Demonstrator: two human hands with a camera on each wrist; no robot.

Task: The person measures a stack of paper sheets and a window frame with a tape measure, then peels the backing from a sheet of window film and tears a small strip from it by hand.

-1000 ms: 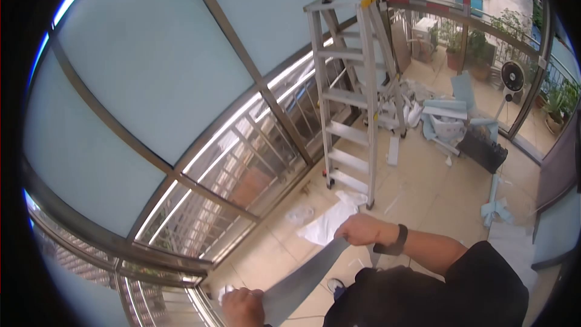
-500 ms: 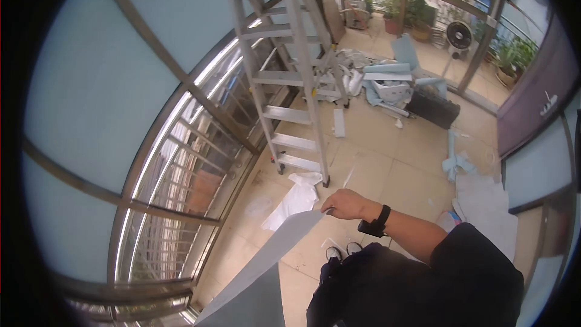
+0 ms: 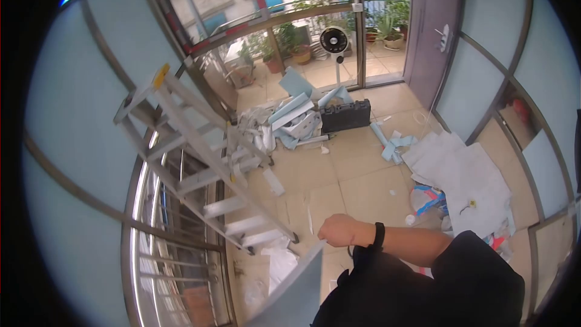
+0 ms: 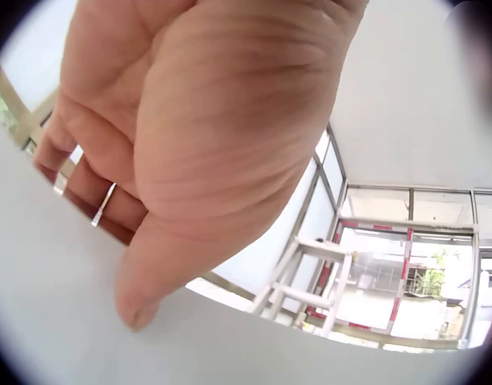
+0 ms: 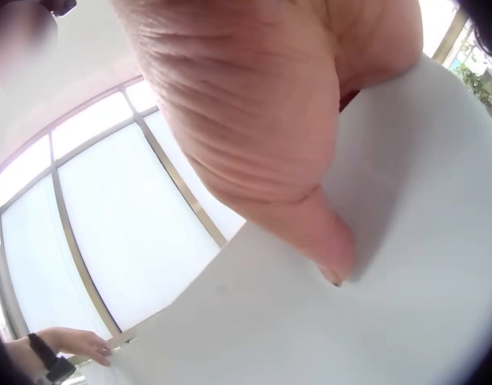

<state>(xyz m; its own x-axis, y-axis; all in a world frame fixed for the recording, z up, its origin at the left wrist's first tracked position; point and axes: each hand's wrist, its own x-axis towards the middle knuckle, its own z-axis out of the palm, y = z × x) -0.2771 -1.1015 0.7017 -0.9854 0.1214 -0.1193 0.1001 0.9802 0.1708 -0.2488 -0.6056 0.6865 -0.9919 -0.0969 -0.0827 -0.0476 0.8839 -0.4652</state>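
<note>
A large, thin pale grey-blue sheet [image 3: 293,293] stretches between both hands, its lower left part running out of the head view. My right hand [image 3: 342,231] pinches its upper corner. In the right wrist view the thumb [image 5: 338,257] lies over the near face of the sheet, with the fingers behind. My left hand [image 4: 206,136] grips the edge at the other end, thumb in front and ringed fingers partly hidden behind it. Out of the head view, this left hand [image 5: 81,343] shows small at the lower left of the right wrist view.
A metal stepladder [image 3: 200,157] stands at the left by the window railing. Crumpled sheets [image 3: 296,115], a black case [image 3: 346,116] and a fan [image 3: 334,41] are toward the glass door. White sheets [image 3: 466,172] lie on the floor at the right; a white cloth-like piece [image 3: 281,266] lies below the ladder.
The head view has swung right, so the ladder sits further left and the right-hand wall shows. My left hand has left that view. My right hand keeps hold of the sheet.
</note>
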